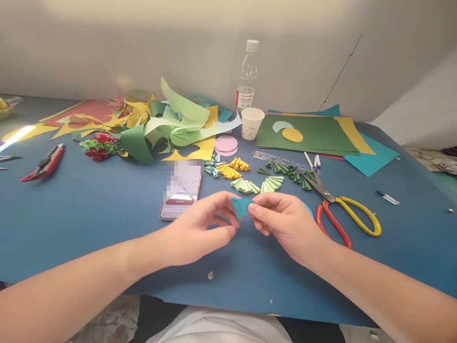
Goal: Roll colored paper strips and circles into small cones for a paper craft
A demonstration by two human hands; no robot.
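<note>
A small teal paper piece [242, 207], curled towards a cone shape, is held up above the table between my two hands. My right hand [283, 216] pinches its narrow right end between thumb and fingers. At its wider left edge, the curled fingers of my left hand [209, 224] grip it, with the thumb lower and apart. Just beyond lie fans of small paper cones: light green cones [246, 186], yellow cones [228, 170] and dark green cones [293, 173]. A teal paper disc [309, 210] is mostly hidden behind my right hand.
Scissors [333, 200] with red and yellow handles lie right of my hands. A phone [182, 190] lies left, with red-handled pliers [46, 163] farther out. Behind stand a paper cup [252, 125] and bottle [247, 76], between paper scraps [178, 128] and stacked sheets [310, 136].
</note>
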